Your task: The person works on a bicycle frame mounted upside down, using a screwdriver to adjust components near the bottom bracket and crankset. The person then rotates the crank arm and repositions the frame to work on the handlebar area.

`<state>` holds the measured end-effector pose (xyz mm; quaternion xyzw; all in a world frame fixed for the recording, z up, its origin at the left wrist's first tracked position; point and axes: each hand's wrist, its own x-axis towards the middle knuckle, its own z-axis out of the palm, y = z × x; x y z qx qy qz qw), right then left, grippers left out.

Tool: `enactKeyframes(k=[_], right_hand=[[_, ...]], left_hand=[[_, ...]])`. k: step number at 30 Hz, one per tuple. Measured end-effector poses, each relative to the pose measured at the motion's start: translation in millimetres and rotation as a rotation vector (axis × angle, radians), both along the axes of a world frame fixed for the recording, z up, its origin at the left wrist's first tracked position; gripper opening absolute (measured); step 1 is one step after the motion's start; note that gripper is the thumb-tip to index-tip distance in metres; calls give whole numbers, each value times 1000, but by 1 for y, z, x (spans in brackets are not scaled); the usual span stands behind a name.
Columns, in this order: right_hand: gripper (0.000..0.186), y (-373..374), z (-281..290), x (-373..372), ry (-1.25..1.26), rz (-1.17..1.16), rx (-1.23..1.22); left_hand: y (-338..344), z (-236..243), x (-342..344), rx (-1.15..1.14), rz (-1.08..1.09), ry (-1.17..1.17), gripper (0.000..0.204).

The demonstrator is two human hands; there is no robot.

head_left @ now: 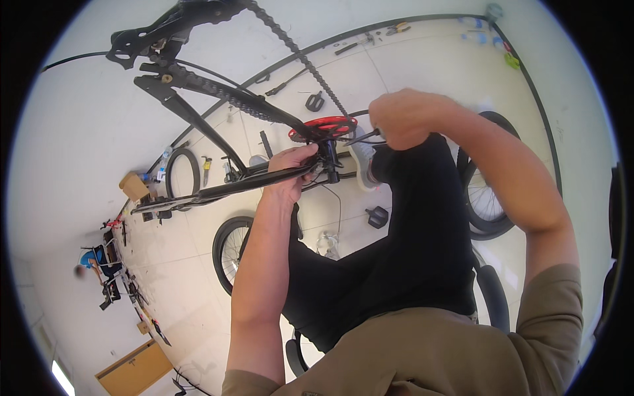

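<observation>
A black bicycle frame (218, 191) crosses in front of me, with a red chainring (330, 121) and a hanging chain (300, 56). My left hand (285, 170) is closed around the frame tubing, close to the black bottom bracket shell (330, 160). Some of its fingers are hidden by the tube. My right hand (404, 119) makes a fist around a slim dark tool that looks like a screwdriver (363, 138). Its handle is covered by the fist, and its tip points left toward the shell, just below the chainring. Whether the tip touches anything, I cannot tell.
Two pedals (377, 217) (315, 101) lie on the tiled floor. Wheels (231, 254) (489, 191) stand at both sides of my legs. Pliers (398, 28) and small parts lie at the far edge, a cardboard box (134, 187) at left. Another person (92, 259) is far left.
</observation>
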<state>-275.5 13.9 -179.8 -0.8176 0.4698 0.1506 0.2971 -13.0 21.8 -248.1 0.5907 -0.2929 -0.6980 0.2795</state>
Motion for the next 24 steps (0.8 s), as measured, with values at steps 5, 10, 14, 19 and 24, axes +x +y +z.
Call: enactKeyframes(k=[5, 10, 14, 19, 24], right_hand=[[17, 18, -28, 1, -451, -345, 534], [18, 47, -35, -4, -596, -520, 633], [16, 52, -34, -7, -705, -626, 642], [22, 60, -25, -21, -981, -941, 696], [26, 54, -76, -35, -1843, -1514, 963]], left_hand=[[6, -11, 13, -145, 21, -8, 11], [1, -23, 28, -695, -342, -337, 31], [-14, -31, 39, -763, -535, -384, 36], [-12, -7, 29, -564, -614, -464, 31], [-24, -21, 27, -582, -592, -324, 23]])
